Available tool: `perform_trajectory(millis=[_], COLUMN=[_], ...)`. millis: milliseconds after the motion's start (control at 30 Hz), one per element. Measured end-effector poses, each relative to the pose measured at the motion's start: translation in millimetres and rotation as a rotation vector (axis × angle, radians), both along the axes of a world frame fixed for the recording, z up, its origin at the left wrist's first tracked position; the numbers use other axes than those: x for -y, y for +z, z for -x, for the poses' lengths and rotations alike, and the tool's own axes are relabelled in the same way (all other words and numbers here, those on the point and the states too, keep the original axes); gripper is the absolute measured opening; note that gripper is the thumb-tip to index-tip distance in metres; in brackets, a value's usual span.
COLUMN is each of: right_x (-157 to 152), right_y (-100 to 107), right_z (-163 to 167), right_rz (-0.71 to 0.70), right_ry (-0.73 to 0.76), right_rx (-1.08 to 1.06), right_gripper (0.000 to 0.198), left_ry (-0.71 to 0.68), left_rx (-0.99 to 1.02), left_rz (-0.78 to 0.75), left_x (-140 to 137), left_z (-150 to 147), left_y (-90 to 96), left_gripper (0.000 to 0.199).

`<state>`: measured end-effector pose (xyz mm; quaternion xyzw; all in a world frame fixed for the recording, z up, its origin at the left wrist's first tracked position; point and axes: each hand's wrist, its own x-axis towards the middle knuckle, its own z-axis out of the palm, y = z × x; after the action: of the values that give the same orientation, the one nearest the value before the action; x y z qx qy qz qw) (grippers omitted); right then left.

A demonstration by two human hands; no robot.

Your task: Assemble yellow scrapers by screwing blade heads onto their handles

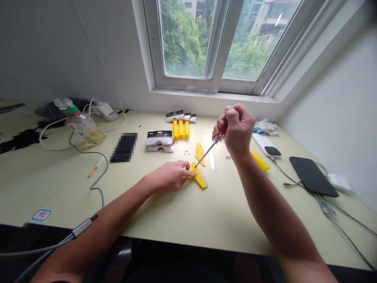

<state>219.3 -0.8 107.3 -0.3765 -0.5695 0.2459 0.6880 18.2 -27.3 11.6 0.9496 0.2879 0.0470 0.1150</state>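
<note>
My right hand (238,127) is closed in a fist around the handle of a screwdriver (205,154). The shaft slants down to the left, and its tip meets a yellow scraper (201,181) that lies on the table with a metal blade along its right edge. My left hand (168,175) grips the scraper by its handle, which the palm mostly hides. Just beyond it lies a separate yellow plastic head piece (200,152), with a loose blade (213,161) to its right. Small nuts (186,152) and screws (228,157) lie loose on either side.
Three yellow handles (180,129) with packaging stand near the window, beside stacked card boxes (160,139). Another yellow handle (259,160) lies behind my right forearm. A power bank (266,144), a phone (313,176) and cables are on the right; a tilted bottle (84,125) is on the left.
</note>
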Motion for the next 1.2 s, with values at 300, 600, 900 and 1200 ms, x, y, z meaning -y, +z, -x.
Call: perform_trajectory(millis=[300, 600, 900, 1200], right_x=[3, -7, 3, -4], right_y=[47, 73, 59, 12], right_z=[-46, -47, -39, -25], right_rz=[0.133, 0.202, 0.110, -0.045], right_ry=[-0.030, -0.118, 0.140, 0.133], right_rx=[0.837, 1.333, 1.045, 0.537], right_gripper=[0.018, 0.042, 0.026, 0.039], left_ry=[-0.003, -0.079, -0.082, 0.129], left_rx=[0.025, 0.120, 0.278, 0.438], left_rz=[0.015, -0.023, 0.290, 0.616], left_x=[0, -1, -20, -36], left_z=[0, -1, -14, -22], left_y=[-0.3, -3.9, -0.9, -10.0], left_gripper=[0.042, 0.037, 0.017, 0.050])
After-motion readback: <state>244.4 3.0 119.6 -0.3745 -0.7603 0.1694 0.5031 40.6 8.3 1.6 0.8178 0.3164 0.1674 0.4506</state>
